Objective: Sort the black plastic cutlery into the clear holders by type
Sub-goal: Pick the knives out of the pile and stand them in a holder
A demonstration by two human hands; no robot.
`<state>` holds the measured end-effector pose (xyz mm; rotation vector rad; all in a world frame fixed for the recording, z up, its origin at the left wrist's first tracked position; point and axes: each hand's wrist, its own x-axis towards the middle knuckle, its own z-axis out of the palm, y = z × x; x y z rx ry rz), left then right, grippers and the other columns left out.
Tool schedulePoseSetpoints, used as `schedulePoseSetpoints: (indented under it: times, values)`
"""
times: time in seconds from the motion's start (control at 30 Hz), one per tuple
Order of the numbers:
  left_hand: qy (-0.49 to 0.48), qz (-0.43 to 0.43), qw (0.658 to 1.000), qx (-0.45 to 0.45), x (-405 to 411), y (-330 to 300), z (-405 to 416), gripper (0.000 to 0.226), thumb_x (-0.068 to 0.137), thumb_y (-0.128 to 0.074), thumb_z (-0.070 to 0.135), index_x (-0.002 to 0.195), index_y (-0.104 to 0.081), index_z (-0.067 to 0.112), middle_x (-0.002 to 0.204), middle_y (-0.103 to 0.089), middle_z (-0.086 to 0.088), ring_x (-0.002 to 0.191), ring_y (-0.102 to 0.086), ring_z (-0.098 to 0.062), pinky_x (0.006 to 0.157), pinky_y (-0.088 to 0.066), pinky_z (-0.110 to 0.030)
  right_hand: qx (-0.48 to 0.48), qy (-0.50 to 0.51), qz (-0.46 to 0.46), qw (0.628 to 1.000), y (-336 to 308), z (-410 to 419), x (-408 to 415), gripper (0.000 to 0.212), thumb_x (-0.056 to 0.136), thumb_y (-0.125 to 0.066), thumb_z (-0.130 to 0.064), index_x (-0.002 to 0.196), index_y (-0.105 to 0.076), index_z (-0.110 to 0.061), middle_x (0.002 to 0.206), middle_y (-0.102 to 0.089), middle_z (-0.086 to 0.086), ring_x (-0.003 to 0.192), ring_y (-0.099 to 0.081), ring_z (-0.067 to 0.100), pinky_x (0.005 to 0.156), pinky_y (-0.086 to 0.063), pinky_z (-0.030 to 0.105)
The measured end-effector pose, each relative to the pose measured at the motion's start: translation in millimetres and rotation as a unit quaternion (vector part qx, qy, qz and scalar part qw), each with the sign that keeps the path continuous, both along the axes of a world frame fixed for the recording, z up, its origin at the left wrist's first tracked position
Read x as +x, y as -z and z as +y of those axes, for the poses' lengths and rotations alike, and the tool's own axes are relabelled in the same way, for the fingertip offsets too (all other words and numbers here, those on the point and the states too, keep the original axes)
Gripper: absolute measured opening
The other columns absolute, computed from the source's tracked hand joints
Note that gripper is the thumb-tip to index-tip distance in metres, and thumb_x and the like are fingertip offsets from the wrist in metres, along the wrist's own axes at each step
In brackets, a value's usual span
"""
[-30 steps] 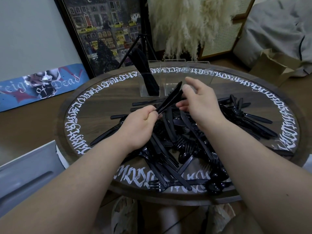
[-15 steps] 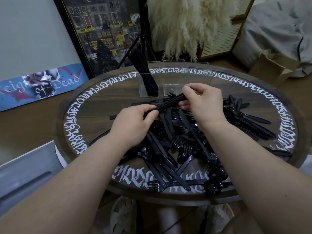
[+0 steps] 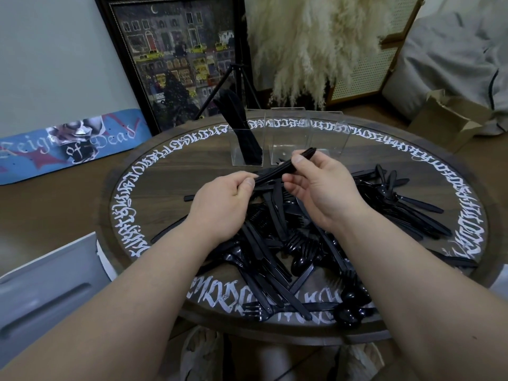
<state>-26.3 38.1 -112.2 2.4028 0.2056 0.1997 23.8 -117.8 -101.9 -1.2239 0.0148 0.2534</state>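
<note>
A small bundle of black plastic cutlery (image 3: 277,171) is held level above the table between both hands. My left hand (image 3: 222,207) pinches its near end. My right hand (image 3: 321,188) pinches its far end, which sticks out past the fingers. A large pile of black cutlery (image 3: 316,237) covers the middle and right of the round table (image 3: 154,193). Three clear holders stand at the far side: the left holder (image 3: 244,147) has black knives standing in it, the middle holder (image 3: 286,138) and the right holder (image 3: 330,136) look almost bare.
A framed picture (image 3: 176,59) and a tripod (image 3: 239,86) stand behind the holders. A skateboard deck (image 3: 68,147) leans at the left, pampas grass (image 3: 316,48) at the back, a cardboard box (image 3: 450,116) at the right. A grey bin (image 3: 41,295) sits near left.
The bundle has tilted from steeply raised to nearly level. My right hand closed on its far end and shifted slightly right; my left hand stayed on the near end.
</note>
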Motion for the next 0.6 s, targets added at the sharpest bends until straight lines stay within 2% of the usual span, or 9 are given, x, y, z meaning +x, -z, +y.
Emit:
schedulePoseSetpoints:
  times: [0.17, 0.27, 0.33, 0.43, 0.5, 0.6]
  values:
    - [0.012, -0.021, 1.000, 0.003, 1, -4, 1, 0.033, 0.101, -0.040, 0.031, 0.129, -0.058, 0.033, 0.118, -0.063, 0.006, 0.115, -0.053, -0.014, 0.095, -0.039, -0.027, -0.063, 0.031, -0.025, 0.997, -8, 1, -2, 0.005, 0.096, -0.052, -0.010, 0.092, -0.053, -0.011, 0.083, -0.060, 0.006, 0.062, -0.059, 0.010, 0.062, -0.053, 0.023]
    - [-0.050, -0.055, 0.996, 0.043, 15, -12, 18, 0.038, 0.101, -0.040, 0.025, 0.137, -0.050, 0.030, 0.133, -0.053, 0.001, 0.124, -0.045, -0.020, 0.100, -0.035, -0.033, -0.145, 0.073, -0.081, 0.983, -21, -3, 9, 0.009, 0.096, -0.051, -0.011, 0.089, -0.052, -0.016, 0.079, -0.061, 0.003, 0.067, -0.061, 0.015, 0.075, -0.055, 0.034]
    - [-0.069, -0.047, 0.994, 0.077, 26, -16, 32, 0.041, 0.101, -0.038, 0.019, 0.140, -0.046, 0.028, 0.141, -0.046, 0.002, 0.130, -0.038, -0.023, 0.105, -0.031, -0.035, -0.217, 0.095, -0.137, 0.962, -33, -5, 21, 0.009, 0.096, -0.052, -0.015, 0.089, -0.051, -0.021, 0.080, -0.063, 0.001, 0.070, -0.065, 0.015, 0.081, -0.057, 0.042]
    - [-0.028, -0.039, 0.985, 0.163, 50, -20, 47, 0.048, 0.098, -0.035, 0.011, 0.144, -0.041, 0.026, 0.146, -0.040, 0.004, 0.131, -0.031, -0.027, 0.110, -0.024, -0.034, -0.274, 0.117, -0.229, 0.927, -58, 1, 42, 0.011, 0.095, -0.052, -0.016, 0.087, -0.049, -0.023, 0.080, -0.062, -0.002, 0.068, -0.066, 0.011, 0.078, -0.057, 0.044]
    - [0.012, -0.031, 0.975, 0.218, 68, -19, 57, 0.054, 0.096, -0.036, 0.007, 0.146, -0.036, 0.025, 0.148, -0.037, 0.003, 0.131, -0.029, -0.028, 0.111, -0.025, -0.036, -0.307, 0.118, -0.289, 0.899, -74, 10, 57, 0.011, 0.095, -0.054, -0.017, 0.087, -0.047, -0.023, 0.078, -0.060, -0.005, 0.071, -0.067, 0.014, 0.077, -0.055, 0.045]
    - [0.052, 0.011, 0.968, 0.244, 90, -15, 65, 0.065, 0.089, -0.039, 0.001, 0.149, -0.028, 0.025, 0.150, -0.031, 0.003, 0.134, -0.024, -0.028, 0.111, -0.027, -0.040, -0.369, 0.096, -0.357, 0.853, -88, 24, 79, 0.010, 0.095, -0.054, -0.020, 0.090, -0.045, -0.020, 0.080, -0.060, -0.004, 0.077, -0.065, 0.020, 0.077, -0.053, 0.046]
